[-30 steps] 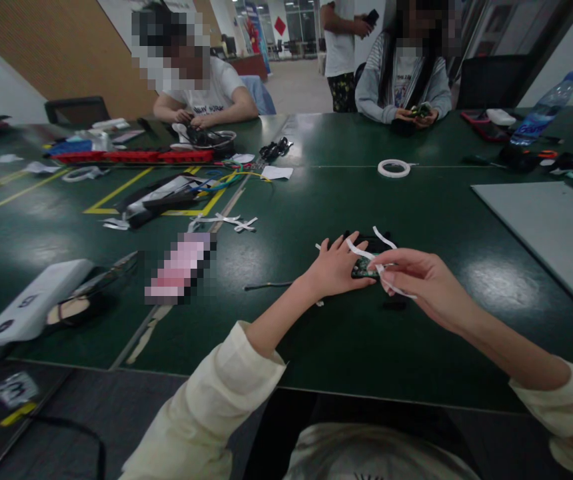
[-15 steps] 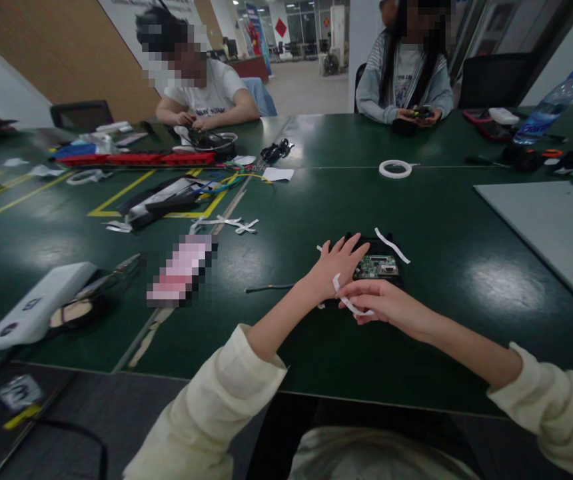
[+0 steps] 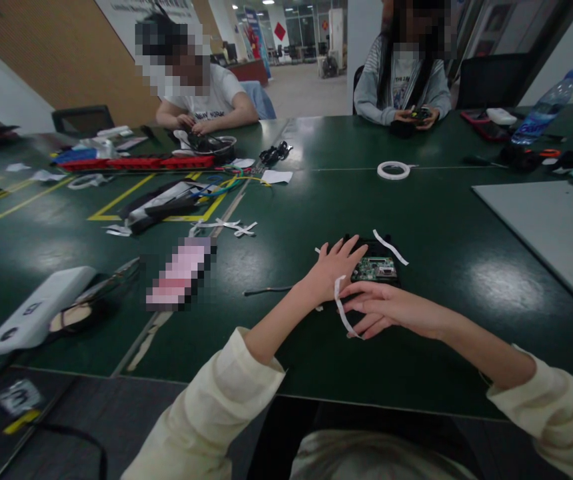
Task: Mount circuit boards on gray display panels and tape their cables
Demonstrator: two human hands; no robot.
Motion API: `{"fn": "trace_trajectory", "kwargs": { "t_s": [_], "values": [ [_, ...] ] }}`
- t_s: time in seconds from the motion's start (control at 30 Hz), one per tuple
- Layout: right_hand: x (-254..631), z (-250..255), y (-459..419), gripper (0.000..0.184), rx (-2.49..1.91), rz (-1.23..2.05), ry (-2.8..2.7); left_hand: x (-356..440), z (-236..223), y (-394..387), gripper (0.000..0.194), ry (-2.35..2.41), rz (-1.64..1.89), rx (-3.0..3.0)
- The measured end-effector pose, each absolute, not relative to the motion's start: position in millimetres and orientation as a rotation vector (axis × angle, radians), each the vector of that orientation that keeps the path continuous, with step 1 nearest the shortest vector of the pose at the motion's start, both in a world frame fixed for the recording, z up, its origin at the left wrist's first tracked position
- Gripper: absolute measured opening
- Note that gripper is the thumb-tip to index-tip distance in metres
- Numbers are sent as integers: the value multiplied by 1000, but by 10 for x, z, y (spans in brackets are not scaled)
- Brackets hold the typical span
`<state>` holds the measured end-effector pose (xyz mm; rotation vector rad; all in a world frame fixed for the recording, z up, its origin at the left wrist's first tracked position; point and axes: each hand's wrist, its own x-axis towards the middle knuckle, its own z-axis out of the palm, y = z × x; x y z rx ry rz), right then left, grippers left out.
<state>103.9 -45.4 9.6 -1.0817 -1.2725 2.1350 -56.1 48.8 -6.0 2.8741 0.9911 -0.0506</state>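
Note:
My left hand point(image 3: 335, 268) lies flat with fingers spread over the left part of a black device holding a green circuit board point(image 3: 374, 268). The hand hides much of the device. Close to that wrist, my right hand point(image 3: 394, 308) has a thin strip of white tape point(image 3: 341, 310) at its fingertips, the strip hanging in a curve. Its other fingers are loosely extended. Another white tape strip point(image 3: 390, 247) sticks out at the device's far right corner. A thin dark cable point(image 3: 266, 291) runs out to the left beneath my left forearm.
A roll of white tape point(image 3: 393, 171) lies farther back. To the left are a phone point(image 3: 181, 272), crossed tape strips point(image 3: 236, 227) and a white box-shaped device point(image 3: 39, 310). A grey panel point(image 3: 536, 227) lies right. Two people sit across the table, near a plastic bottle point(image 3: 546, 110).
The fingers of my right hand have loosened and spread, and the tape strip has swung to hang more steeply. My left hand stays on the device.

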Motion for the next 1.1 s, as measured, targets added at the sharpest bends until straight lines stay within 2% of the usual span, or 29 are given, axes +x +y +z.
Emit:
{"fn": "trace_trajectory", "kwargs": {
  "t_s": [0.17,0.3,0.43,0.53,0.7,1.1],
  "values": [
    [1186,179,-410,36,-1202,1948,-1533,-555,-72,482,82,982,-31,2861],
    [1474,138,-211,30,-1444,1305,-1789,-540,-113,470,79,1020,59,2853],
    [1861,-30,43,25,-1626,706,-1741,-543,-119,469,81,1014,75,2845],
    [2053,-190,156,26,-1727,466,-1686,-549,-104,473,80,1009,63,2836],
    [2045,-333,190,32,-1733,593,-1704,-538,-100,473,80,999,67,2832],
    [1956,-318,161,32,-1761,690,-1756,-534,-109,475,80,982,77,2852]
  ]
}}
